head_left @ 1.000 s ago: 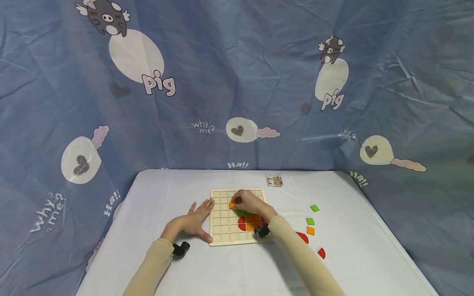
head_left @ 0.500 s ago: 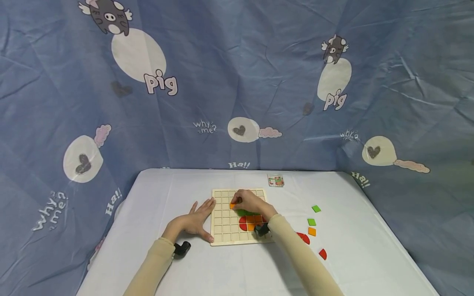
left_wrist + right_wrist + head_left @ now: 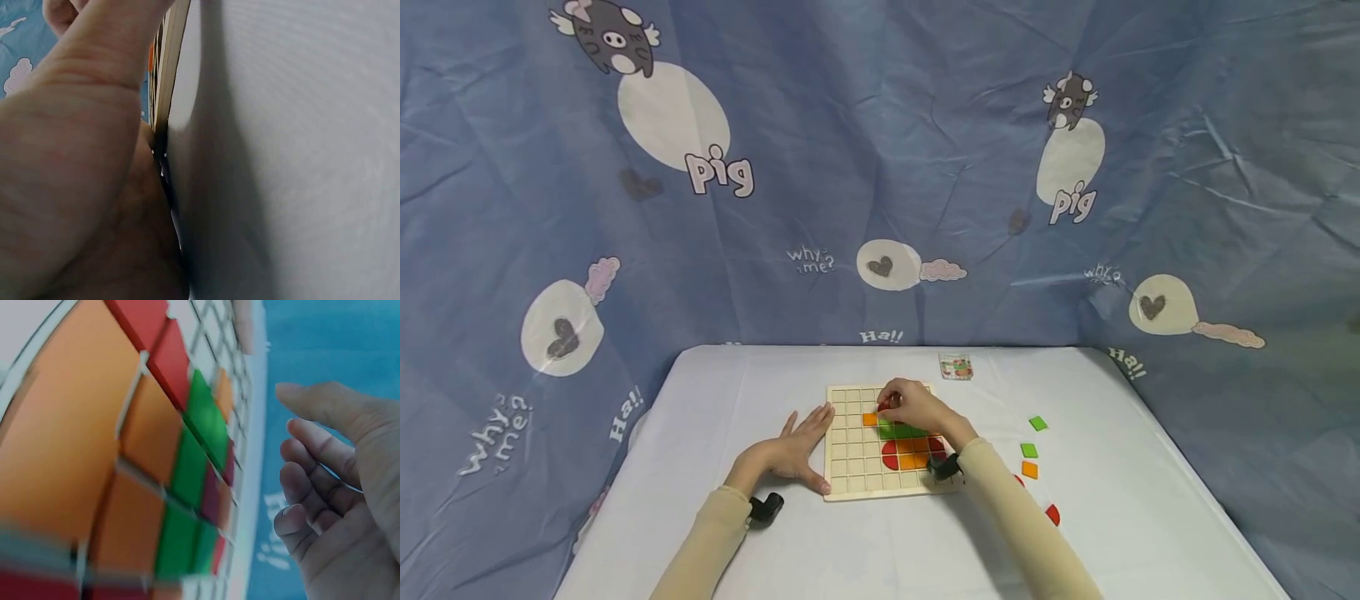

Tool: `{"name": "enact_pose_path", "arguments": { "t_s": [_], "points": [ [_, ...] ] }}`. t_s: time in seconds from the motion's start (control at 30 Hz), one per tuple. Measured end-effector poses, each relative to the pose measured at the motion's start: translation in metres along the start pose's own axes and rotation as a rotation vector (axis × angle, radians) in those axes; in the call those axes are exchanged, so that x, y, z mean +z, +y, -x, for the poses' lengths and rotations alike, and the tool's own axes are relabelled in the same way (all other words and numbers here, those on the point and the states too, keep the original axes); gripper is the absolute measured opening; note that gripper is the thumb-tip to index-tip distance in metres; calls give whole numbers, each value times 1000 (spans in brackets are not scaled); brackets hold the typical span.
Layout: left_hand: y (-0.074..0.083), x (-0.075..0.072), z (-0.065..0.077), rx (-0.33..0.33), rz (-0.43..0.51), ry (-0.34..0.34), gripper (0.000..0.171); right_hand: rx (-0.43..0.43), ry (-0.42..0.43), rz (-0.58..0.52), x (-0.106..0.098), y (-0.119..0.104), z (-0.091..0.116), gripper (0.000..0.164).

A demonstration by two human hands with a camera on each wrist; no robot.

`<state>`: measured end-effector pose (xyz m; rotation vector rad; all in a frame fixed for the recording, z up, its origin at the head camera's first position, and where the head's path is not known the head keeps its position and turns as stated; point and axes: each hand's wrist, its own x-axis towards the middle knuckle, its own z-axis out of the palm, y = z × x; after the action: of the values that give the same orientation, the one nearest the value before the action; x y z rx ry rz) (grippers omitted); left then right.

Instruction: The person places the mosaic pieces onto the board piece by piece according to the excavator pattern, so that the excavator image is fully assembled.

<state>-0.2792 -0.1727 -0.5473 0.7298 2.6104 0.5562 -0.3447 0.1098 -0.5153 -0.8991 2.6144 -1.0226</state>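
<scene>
A pale wooden grid board lies on the table, partly filled with coloured tiles. My left hand rests at its left edge with the fingers spread, thumb near the lower corner. Over the upper part of the board is my right hand; the right wrist view has its fingers loosely bent, with nothing between them. Just left of that hand, an orange tile lies in a cell. Green tiles, orange tiles and red rounded pieces fill cells below. The hand hides some cells.
Right of the board lie loose green tiles, an orange tile and a red quarter-round piece. Another red piece is mostly behind the right sleeve. A picture card lies beyond the board. A patterned blue cloth hangs behind the table.
My right hand has let go of the orange tile, which stays in its cell, and has drawn a little to the right. My left hand has not moved.
</scene>
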Motion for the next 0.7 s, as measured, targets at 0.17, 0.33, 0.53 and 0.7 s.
{"name": "enact_pose_path", "arguments": {
  "t_s": [0.17,0.33,0.53,0.7],
  "points": [
    [2,-1,0,4,3,3,139,22,101,-24,-27,16,33,22],
    [3,-2,0,15,18,9,138,139,207,-12,-57,50,76,20],
    [3,-1,1,9,31,18,138,289,319,12,-86,90,124,27],
    [2,0,-2,14,37,19,139,431,390,52,-101,117,151,33]
  ]
}}
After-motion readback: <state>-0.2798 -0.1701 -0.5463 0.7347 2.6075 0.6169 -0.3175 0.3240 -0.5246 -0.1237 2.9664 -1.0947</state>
